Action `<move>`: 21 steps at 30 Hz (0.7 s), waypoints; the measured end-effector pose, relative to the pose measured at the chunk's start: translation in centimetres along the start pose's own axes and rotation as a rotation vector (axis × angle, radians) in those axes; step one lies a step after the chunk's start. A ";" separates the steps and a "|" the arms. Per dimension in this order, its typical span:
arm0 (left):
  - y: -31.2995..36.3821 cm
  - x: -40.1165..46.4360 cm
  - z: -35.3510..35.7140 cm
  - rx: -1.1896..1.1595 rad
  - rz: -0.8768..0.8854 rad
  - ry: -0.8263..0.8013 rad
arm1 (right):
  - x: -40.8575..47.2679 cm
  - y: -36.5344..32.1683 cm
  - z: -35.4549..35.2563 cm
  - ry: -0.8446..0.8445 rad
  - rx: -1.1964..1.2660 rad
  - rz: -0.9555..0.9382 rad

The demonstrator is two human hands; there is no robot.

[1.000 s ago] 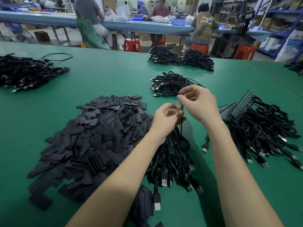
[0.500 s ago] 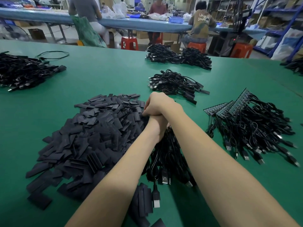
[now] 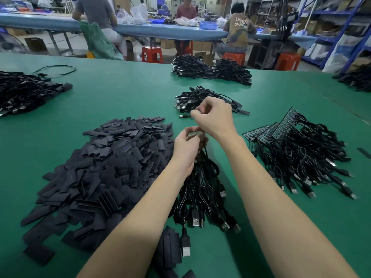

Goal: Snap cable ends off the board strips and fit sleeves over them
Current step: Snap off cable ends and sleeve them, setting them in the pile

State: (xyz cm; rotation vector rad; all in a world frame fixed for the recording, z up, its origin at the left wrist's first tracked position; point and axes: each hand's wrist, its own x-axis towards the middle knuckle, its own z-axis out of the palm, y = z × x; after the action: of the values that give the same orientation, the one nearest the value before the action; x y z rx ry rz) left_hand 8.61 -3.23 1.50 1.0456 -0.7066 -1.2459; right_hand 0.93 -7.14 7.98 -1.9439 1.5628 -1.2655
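Our right hand (image 3: 213,115), back from sleeve pile (image 3: 104,173), pinches something small, likely sleeve; left hand (image 3: 187,146) grips cable bundle (image 3: 202,189); fitting next.

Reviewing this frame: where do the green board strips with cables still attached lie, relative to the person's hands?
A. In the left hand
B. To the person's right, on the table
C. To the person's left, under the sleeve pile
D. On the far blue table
B: the board strips fan out at the top of a cable heap right of the right hand, while the sleeve pile lies to the left.
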 end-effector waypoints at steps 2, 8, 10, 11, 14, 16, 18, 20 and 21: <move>0.3 -0.3 -0.2 -0.004 -0.008 -0.012 | -1.0 1.3 -0.9 0.105 0.112 0.072; 0.6 -0.8 0.0 0.018 -0.009 -0.043 | -4.2 5.3 -1.2 0.031 0.546 0.462; 0.6 -0.9 0.0 0.023 -0.013 -0.073 | -4.1 5.6 -1.3 0.002 0.693 0.524; 0.7 -1.1 0.1 0.016 -0.010 -0.074 | -4.1 5.6 -1.4 -0.008 0.749 0.541; 0.7 -1.1 0.0 0.029 -0.012 -0.093 | -4.2 5.6 -1.6 -0.021 0.918 0.578; 0.7 -1.2 0.0 0.038 -0.019 -0.120 | -4.4 5.7 -1.8 -0.045 1.048 0.576; 0.8 -1.3 0.0 0.034 -0.025 -0.140 | -4.4 5.5 -2.1 -0.071 1.147 0.572; 1.0 -1.4 -0.1 0.021 -0.027 -0.151 | -4.4 5.4 -2.3 -0.075 1.185 0.578; 1.0 -1.4 -0.1 0.016 -0.027 -0.152 | -4.4 5.4 -2.4 -0.078 1.187 0.578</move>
State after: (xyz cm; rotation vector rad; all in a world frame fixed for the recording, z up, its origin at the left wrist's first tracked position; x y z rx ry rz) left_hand 8.80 -1.90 2.49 0.9840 -0.8223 -1.3553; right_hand -4.18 -4.30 3.52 -0.7127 0.8314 -1.3264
